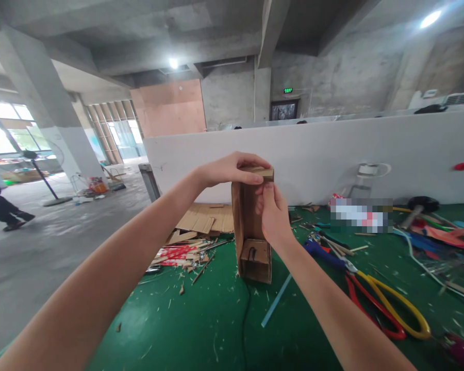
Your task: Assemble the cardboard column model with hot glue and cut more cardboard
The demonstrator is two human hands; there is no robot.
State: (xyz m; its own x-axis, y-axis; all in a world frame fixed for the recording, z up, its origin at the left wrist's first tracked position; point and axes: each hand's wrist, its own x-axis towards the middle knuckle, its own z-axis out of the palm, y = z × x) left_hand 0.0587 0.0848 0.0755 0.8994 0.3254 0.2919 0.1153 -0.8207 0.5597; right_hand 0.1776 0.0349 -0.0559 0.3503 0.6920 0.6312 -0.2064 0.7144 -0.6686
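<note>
A tall, narrow cardboard box (238,232) stands upright on the green table, its open side toward me. Over its top edge my left hand (232,167) is closed, with the thumb along the front and the fingers across the top. My right hand (274,214) grips the upper right side, fingers curled by the top corner; the fingertips are partly hidden. A cardboard shelf with a dark hooked piece (252,253) sits low inside the box. From the base a thin black cable (247,309) runs toward me over the table.
Scissors (386,304) with red and yellow handles lie at right, near a pale blue glue stick (276,301). Cardboard sheets (197,219) and wooden sticks (181,255) are heaped at left. A white partition (313,159) stands behind the green table (170,330). A person's legs (2,206) show far left.
</note>
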